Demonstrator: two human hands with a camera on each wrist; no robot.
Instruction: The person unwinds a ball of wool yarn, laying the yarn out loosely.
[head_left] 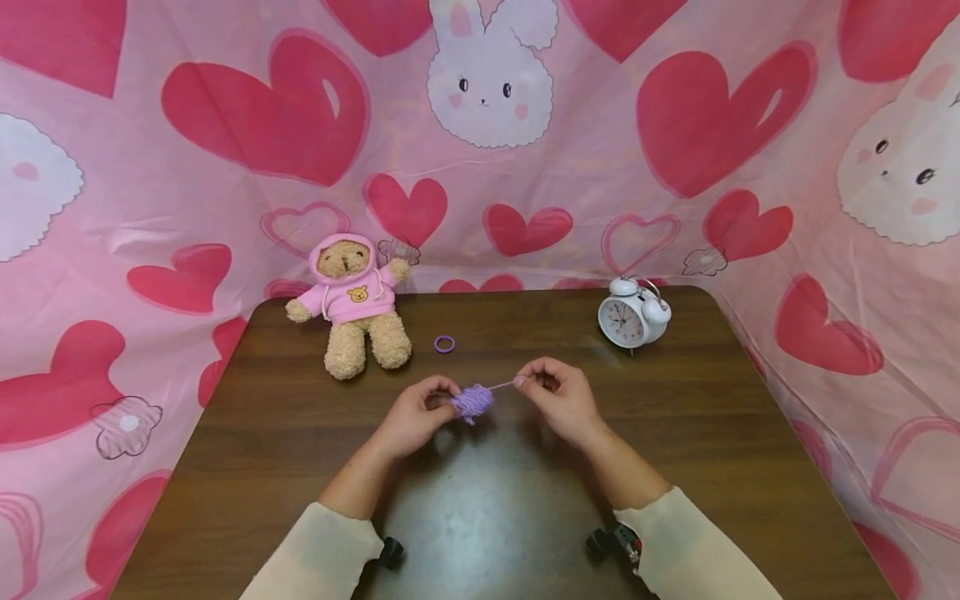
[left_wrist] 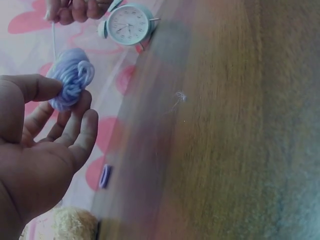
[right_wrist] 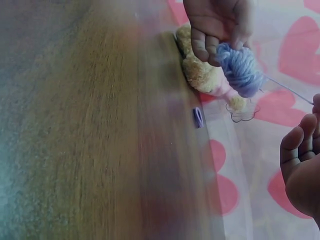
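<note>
A small lilac ball of yarn point(head_left: 474, 402) is pinched between the thumb and fingers of my left hand point(head_left: 422, 417), above the middle of the table. From the ball a single strand point(head_left: 502, 385) runs taut to my right hand point(head_left: 562, 400), which pinches it between thumb and fingertips. The left wrist view shows the wound loops of the yarn ball point(left_wrist: 72, 80) with the left thumb pressed on its side. In the right wrist view the strand point(right_wrist: 287, 89) stretches from the ball to the right fingers, partly cut off at the frame's edge.
On the dark wooden table point(head_left: 480, 517), a teddy bear point(head_left: 352, 304) in a pink hoodie sits at the back left. A purple ring point(head_left: 445, 344) lies beyond the hands. A white alarm clock point(head_left: 632, 317) stands back right. Heart-patterned pink cloth point(head_left: 495, 179) surrounds the table.
</note>
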